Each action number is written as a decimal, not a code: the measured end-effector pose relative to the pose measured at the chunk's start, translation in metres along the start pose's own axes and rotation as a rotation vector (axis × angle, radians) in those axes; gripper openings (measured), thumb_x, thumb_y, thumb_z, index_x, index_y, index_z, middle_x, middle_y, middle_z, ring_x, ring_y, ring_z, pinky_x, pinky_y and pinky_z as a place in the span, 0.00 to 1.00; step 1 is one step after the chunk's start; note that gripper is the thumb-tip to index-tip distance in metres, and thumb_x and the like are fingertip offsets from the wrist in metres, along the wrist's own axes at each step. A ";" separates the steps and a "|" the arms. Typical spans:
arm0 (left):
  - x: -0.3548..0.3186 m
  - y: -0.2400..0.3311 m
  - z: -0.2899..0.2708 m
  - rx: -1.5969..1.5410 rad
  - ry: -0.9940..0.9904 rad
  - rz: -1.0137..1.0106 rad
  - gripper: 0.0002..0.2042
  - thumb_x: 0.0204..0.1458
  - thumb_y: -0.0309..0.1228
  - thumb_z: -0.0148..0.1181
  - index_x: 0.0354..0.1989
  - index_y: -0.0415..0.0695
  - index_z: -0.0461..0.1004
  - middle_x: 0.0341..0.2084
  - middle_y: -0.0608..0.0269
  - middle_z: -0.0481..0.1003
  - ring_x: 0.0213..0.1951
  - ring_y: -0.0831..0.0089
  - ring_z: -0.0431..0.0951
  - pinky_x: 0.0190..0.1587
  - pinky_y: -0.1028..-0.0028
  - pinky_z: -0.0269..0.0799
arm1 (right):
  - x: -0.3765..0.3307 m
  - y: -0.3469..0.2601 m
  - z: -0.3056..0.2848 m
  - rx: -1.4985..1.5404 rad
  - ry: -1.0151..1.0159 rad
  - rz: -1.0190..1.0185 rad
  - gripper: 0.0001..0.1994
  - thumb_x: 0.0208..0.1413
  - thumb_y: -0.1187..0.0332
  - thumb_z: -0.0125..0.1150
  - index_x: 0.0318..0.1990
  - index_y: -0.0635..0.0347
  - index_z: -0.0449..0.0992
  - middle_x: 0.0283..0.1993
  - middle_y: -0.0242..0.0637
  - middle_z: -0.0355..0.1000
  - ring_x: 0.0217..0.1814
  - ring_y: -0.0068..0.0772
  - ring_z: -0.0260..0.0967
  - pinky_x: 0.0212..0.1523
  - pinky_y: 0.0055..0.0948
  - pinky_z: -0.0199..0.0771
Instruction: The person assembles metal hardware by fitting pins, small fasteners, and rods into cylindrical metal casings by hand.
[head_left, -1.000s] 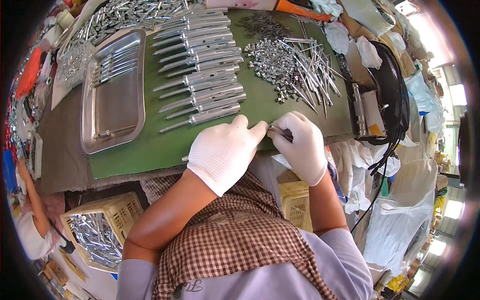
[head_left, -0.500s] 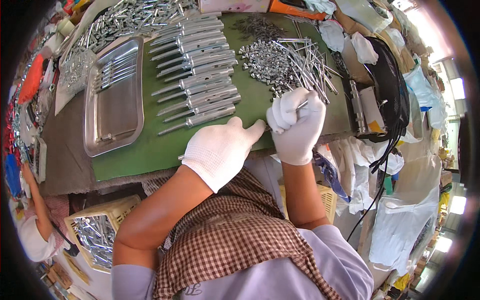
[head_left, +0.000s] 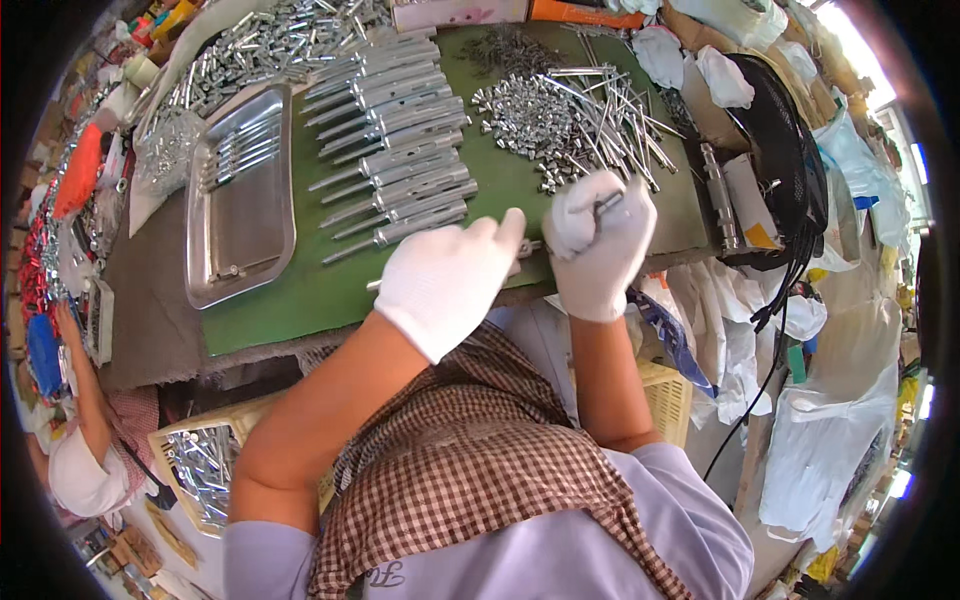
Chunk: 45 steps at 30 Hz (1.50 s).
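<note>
My left hand [head_left: 445,278], in a white knit glove, is closed around a silver metal rod. One end of the rod shows left of the palm, and its other end [head_left: 530,247] points toward my right hand. One gloved fingertip is raised off the metal. My right hand [head_left: 603,250], gloved too, is curled in a fist at the bench's front edge. From its fingers sticks the end of a thin metal pin [head_left: 608,204]; the rest is hidden. Beyond my left hand, several silver tubes with thin rods [head_left: 400,165] lie in a column on the green mat [head_left: 270,325].
A steel tray [head_left: 191,270] with several pins stands at left. Small metal sleeves [head_left: 530,115] and long pins [head_left: 625,130] are heaped behind my right hand. A black mesh bag [head_left: 790,150] is at right. Under the bench is a crate [head_left: 240,415]; another person's arm [head_left: 85,385] shows far left.
My left fingertip has lifted from beside my right hand and now points up, baring the rod's end. My right fist still holds the pin. The whole view has shifted slightly.
</note>
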<state>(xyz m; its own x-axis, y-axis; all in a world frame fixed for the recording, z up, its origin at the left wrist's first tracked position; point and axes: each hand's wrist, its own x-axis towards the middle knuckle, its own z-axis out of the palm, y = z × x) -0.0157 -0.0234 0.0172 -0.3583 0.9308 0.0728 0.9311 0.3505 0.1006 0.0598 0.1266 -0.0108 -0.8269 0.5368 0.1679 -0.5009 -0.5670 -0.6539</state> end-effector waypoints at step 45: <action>-0.034 -0.014 -0.015 -0.332 0.272 -0.011 0.15 0.49 0.33 0.67 0.47 0.51 0.77 0.28 0.63 0.75 0.32 0.62 0.78 0.34 0.67 0.73 | -0.038 -0.036 0.029 -1.000 0.015 0.504 0.14 0.65 0.63 0.53 0.37 0.65 0.78 0.24 0.31 0.74 0.21 0.15 0.60 0.25 0.20 0.63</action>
<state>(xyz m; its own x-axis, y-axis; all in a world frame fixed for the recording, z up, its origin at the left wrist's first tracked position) -0.0177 -0.0619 0.0277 -0.4140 0.8505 0.3244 0.8708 0.2663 0.4132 0.1019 0.1085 0.0273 -0.8706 0.3991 -0.2876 0.3265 0.0315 -0.9447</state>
